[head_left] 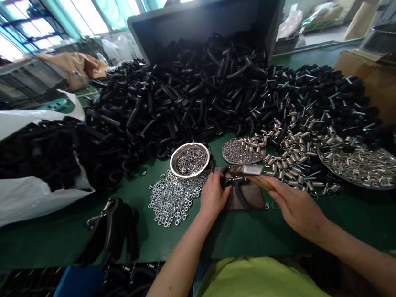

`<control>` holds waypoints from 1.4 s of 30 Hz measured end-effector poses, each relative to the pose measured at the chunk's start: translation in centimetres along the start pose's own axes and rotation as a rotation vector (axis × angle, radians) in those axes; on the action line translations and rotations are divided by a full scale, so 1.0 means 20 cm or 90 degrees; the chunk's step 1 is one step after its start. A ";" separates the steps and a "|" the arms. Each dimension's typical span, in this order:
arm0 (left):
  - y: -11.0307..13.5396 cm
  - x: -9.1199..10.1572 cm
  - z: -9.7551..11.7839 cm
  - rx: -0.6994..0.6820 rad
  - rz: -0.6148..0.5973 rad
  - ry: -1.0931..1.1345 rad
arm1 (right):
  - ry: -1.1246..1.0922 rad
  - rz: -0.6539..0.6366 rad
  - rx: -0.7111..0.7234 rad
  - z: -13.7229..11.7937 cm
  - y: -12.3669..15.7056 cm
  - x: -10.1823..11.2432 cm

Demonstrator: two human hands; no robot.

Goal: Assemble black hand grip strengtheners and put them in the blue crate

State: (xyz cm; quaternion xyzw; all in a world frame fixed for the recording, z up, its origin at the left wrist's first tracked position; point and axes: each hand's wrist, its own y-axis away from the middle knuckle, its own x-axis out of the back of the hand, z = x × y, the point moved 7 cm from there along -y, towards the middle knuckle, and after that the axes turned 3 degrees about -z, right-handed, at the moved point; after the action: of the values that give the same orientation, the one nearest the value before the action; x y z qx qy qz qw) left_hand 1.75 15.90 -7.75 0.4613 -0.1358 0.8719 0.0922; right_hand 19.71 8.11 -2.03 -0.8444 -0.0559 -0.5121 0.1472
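Note:
My right hand (299,206) is wrapped round the wooden handle of a hammer (251,170), whose metal head is over a flat metal plate (256,196). On that plate lies a curved black plastic handle part (240,192). My left hand (213,194) is closed at the plate's left edge, its fingers at the black part's upper end. The hammer partly covers the spot where they meet. Just left of my left hand spreads a pile of small silver nuts (173,197). Behind it stands a round metal bowl (190,160) of small metal pieces.
Black handle parts (177,93) are heaped at the back, spilling from a grey bin (210,17). Springs (289,156) lie to the right, near a dish of metal pins (362,164). An oval tray (234,151) holds tiny parts. Several assembled black handles (112,226) lie left.

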 end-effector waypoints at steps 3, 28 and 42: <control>0.00 0.00 0.00 0.001 -0.005 0.005 | 0.054 -0.070 -0.031 0.03 -0.05 -0.11; 0.33 -0.24 0.17 0.471 -0.049 0.966 | 0.156 0.012 0.137 0.30 0.28 -0.01; -0.26 0.07 0.07 0.024 -0.034 0.164 | 0.162 -0.114 -0.032 0.34 -0.80 -0.27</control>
State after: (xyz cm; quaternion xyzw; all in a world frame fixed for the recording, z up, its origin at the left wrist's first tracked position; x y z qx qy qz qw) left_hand 3.44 20.37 -5.02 0.3507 -0.0943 0.9236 0.1230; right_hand 19.10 25.79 -6.63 -0.7676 -0.0985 -0.6275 0.0856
